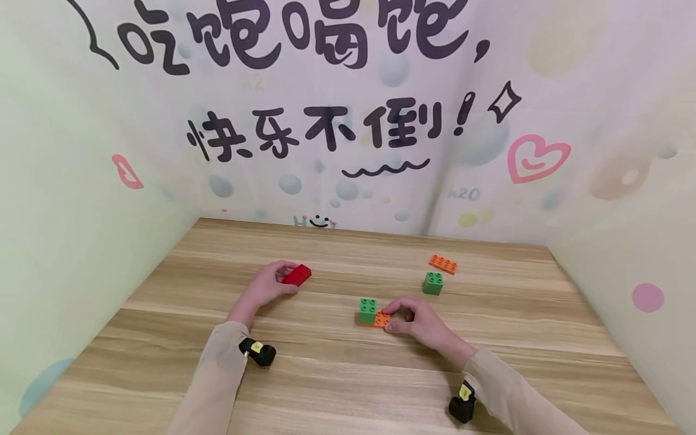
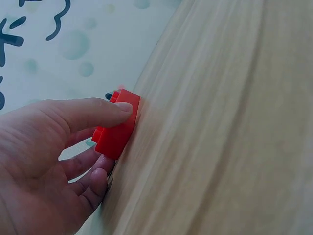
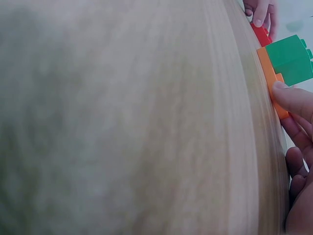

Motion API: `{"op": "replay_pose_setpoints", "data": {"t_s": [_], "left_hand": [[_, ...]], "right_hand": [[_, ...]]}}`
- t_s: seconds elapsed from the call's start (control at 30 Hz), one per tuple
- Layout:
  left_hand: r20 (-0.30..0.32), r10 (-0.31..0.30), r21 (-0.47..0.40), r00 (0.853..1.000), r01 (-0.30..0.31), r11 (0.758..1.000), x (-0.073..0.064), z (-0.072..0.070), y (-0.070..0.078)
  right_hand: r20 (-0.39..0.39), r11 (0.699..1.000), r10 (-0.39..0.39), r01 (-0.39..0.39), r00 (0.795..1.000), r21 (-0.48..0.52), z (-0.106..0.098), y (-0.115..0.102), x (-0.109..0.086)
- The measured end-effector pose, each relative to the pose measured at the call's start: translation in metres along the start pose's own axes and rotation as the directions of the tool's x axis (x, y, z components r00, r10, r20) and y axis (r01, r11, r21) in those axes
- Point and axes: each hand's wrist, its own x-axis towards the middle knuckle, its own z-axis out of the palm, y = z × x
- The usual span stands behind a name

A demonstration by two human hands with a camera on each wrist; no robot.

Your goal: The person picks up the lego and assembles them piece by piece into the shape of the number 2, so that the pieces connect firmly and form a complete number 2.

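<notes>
My left hand grips a red building brick by its sides, thumb on the near side and fingers behind. In the left wrist view the red brick is low at the tabletop, its studs turned toward the wall. To the right, my right hand pinches the right end of a flat orange brick between thumb and fingers. A green brick is seated on the orange one's left half, studs up. The right wrist view shows the orange brick lying along the tabletop under the green.
Farther back on the wooden table stands another green brick, with a second flat orange brick just behind it. A printed cloth wall borders the back edge, with more cloth on both sides.
</notes>
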Motion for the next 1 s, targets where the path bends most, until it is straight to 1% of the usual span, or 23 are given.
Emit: {"op": "replay_pose_setpoints", "data": {"t_s": [0.3,0.5,0.57,0.8,1.0], "left_hand": [[0.018,0.002,0.012,1.0,-0.002,1.0,0.0,0.001,0.002],[0.026,-0.001,0.006,1.0,0.0,1.0,0.001,0.001,0.002],[0.029,0.008,0.007,1.0,-0.008,1.0,0.001,0.001,0.002],[0.021,0.031,0.01,0.999,-0.032,0.999,-0.001,-0.002,-0.001],[0.023,0.023,0.014,0.999,-0.023,1.0,-0.002,-0.004,-0.008]], "right_hand": [[-0.007,1.0,0.007,-0.007,1.0,0.004,0.0,0.0,-0.001],[-0.008,1.0,-0.004,0.004,1.0,0.003,0.001,0.002,0.0],[-0.007,1.0,-0.007,0.007,1.0,0.003,0.0,0.001,0.0],[-0.008,1.0,-0.006,0.006,1.0,-0.002,0.001,0.001,0.0],[-0.009,1.0,-0.003,0.003,1.0,-0.004,0.001,0.002,0.001]]}}
